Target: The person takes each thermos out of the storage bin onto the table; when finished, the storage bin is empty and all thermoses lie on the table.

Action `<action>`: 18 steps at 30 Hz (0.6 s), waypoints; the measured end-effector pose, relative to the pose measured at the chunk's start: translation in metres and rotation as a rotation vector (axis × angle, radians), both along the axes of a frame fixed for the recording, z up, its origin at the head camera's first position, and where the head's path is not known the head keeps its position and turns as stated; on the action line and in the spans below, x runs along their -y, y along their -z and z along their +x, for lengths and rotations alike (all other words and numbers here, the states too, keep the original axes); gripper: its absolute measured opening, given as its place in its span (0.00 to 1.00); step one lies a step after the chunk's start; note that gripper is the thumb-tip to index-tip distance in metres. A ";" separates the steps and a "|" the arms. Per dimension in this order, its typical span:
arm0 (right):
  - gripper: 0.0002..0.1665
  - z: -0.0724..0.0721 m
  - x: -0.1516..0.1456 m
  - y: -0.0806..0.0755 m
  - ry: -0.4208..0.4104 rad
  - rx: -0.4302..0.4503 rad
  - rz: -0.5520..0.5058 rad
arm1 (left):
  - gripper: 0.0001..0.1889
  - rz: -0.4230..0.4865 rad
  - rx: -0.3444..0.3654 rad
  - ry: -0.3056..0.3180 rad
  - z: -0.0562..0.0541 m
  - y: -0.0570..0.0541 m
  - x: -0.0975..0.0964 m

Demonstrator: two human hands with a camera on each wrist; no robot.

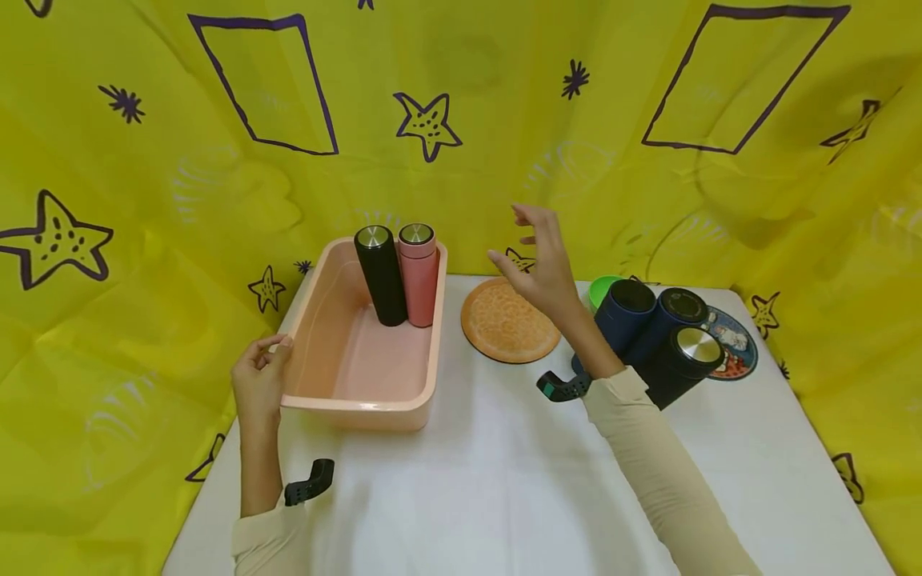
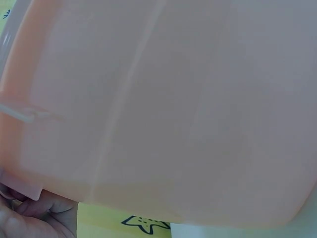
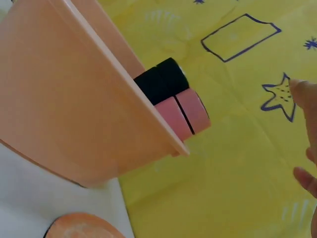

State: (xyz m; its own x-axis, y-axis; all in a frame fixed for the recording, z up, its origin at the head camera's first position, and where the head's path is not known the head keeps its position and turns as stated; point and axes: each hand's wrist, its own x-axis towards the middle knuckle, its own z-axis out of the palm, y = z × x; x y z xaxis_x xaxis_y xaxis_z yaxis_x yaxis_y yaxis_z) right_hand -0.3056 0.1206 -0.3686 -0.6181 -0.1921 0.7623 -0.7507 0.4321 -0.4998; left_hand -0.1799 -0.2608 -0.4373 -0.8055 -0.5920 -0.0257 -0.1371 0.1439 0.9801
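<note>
A peach plastic tub (image 1: pixel 432 368) stands on the left of the table. Its left rim is pinched between thumb and fingers of my left hand (image 1: pixel 261 376); in the left wrist view the tub wall (image 2: pixel 163 114) fills most of the picture. Inside, at the far right corner, a black flask (image 1: pixel 383 280) and a pink flask (image 1: pixel 419 280) stand side by side, leaning a little, their tops above the rim. My right hand (image 1: pixel 542 264) is raised to the right of the tub, thumb and fingers spread apart, holding nothing. Beneath it lies a round orange mat (image 1: pixel 504 324).
At the right, behind my forearm, stand dark blue flasks (image 1: pixel 625 316) and a black flask (image 1: pixel 687 360) with a silver lid. A green bowl (image 1: pixel 601 290) and a patterned plate (image 1: pixel 738 344) sit near them. A yellow patterned curtain (image 1: pixel 490 192) hangs along the back.
</note>
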 end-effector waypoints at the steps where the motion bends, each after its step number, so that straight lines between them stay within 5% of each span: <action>1: 0.42 -0.004 0.005 -0.001 -0.024 0.023 0.046 | 0.13 0.006 0.001 0.001 -0.001 0.000 0.000; 9: 0.48 -0.035 0.051 0.001 -0.061 0.196 0.256 | 0.11 0.058 -0.005 0.007 -0.005 -0.002 0.001; 18: 0.53 -0.046 0.088 0.013 -0.018 0.429 0.350 | 0.12 0.045 -0.006 0.003 -0.001 0.000 0.001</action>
